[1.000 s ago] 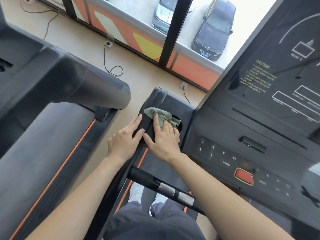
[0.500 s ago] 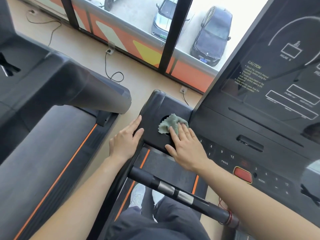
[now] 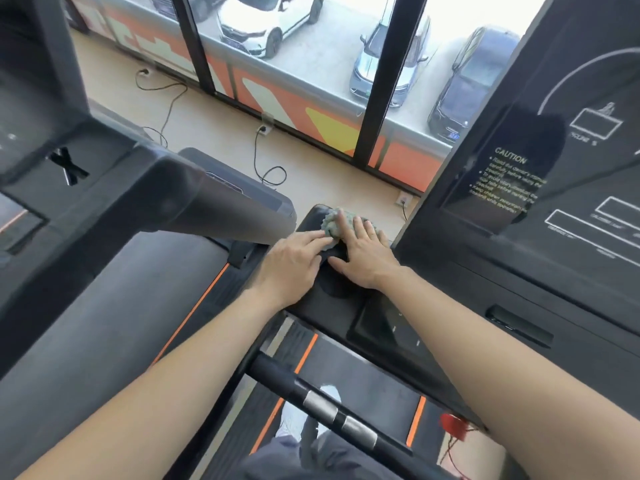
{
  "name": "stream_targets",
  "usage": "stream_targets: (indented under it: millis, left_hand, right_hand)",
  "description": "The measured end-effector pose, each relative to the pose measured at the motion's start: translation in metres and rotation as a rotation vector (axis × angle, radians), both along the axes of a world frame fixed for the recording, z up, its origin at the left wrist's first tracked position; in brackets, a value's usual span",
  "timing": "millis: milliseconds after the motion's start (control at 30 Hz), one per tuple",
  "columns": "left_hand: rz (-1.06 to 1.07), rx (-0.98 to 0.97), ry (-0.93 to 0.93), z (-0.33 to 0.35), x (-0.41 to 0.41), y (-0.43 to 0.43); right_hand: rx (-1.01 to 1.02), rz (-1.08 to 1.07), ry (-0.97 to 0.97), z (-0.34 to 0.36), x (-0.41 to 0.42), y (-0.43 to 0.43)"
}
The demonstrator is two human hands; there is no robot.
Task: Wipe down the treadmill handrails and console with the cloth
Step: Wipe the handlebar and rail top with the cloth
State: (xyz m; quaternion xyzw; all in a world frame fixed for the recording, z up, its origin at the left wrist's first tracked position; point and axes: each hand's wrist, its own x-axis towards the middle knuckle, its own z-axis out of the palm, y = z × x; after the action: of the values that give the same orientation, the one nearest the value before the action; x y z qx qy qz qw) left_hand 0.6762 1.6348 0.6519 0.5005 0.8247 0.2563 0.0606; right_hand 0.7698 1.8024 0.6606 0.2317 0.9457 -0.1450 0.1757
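While the right hand (image 3: pixel 363 261) lies flat, fingers straight and close together, pressing the grey-green cloth (image 3: pixel 332 225) down, the left hand (image 3: pixel 292 263) rests beside it, fingers also straight, tips touching the cloth's near-left edge. Cloth is bunched at the far rounded end of the side wing (image 3: pixel 329 308) of the console (image 3: pixel 519 258), close to the wing's far and left edges. Left hand overlaps the wing's left edge. Left of the wing: narrow gap, then the neighbouring treadmill (image 3: pixel 104 306), its arm ending near the left hand. Right of the cloth: upright display-panel edge, just beside the right fingers. Beyond the wing: open floor (image 3: pixel 214 133) up to the window (image 3: pixel 311 64). Nearer the person, the handrail bar (image 3: pixel 325 410) crosses under both forearms, above the belt (image 3: pixel 363 379).
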Motion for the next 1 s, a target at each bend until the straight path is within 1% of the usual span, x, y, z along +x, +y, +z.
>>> stream_targets:
  millis: [67,133,233,267,367,500,600,733,833,900,1000]
  left_hand:
    - [-0.112,-0.077,0.033,-0.003,-0.001,0.016]
    - [-0.151,-0.157,0.118,-0.008,-0.004,0.026]
    - [-0.092,-0.149,0.224,-0.011,-0.005,0.022]
    - [-0.062,-0.127,0.249,-0.011,-0.004,0.016]
    - [0.040,-0.078,0.294,-0.012,0.001,-0.008]
    - [0.241,-0.117,0.220,-0.013,0.013,-0.037]
    - [0.346,-0.133,0.128,-0.011,0.020,-0.060]
    - [0.431,-0.056,0.021,-0.006,0.043,-0.095]
    - [0.547,-0.021,-0.049,-0.004,0.060,-0.119]
    - [0.644,0.002,-0.089,-0.005,0.070,-0.134]
    - [0.675,0.023,-0.108,-0.006,0.083,-0.160]
  right_hand:
    - [0.008,0.028,0.018,0.003,0.007,0.006]
    - [0.068,0.075,0.057,0.005,0.016,0.007]
    - [0.183,0.162,0.203,0.001,0.027,0.004]
    - [0.181,0.176,0.234,-0.002,0.026,0.005]
    - [0.080,0.172,0.288,-0.009,0.013,0.009]
    - [0.015,0.306,0.480,-0.012,-0.012,0.009]
    - [-0.006,0.371,0.535,-0.012,-0.023,-0.001]
    - [-0.081,0.485,0.545,-0.007,-0.022,-0.019]
    - [-0.161,0.540,0.533,-0.004,-0.016,-0.037]
    - [-0.196,0.528,0.499,-0.003,-0.012,-0.050]
    - [-0.222,0.530,0.405,-0.003,-0.007,-0.074]
